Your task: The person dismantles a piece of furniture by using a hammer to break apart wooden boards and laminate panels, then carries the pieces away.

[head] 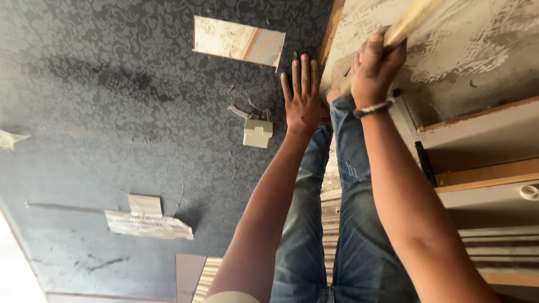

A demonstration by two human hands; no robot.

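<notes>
My left hand [302,96] is spread flat, fingers apart, on a dark grey patterned surface [112,112] beside the edge of a wooden board [460,50]. It holds nothing. My right hand [375,68], with a bracelet on the wrist, is closed around a pale wooden handle [409,23]. The handle is blurred and reaches over the board, which is smeared with white dust. What is at the handle's far end lies out of view. My legs in blue jeans [337,224] run between the two arms.
A small white box [257,133] lies left of my left hand. Farther off is a rectangular offcut [238,41]. Crumpled paper [147,221] lies at lower left. White and wood framed panels [483,126], a white ring [529,192] and a striped surface [499,247] are on the right.
</notes>
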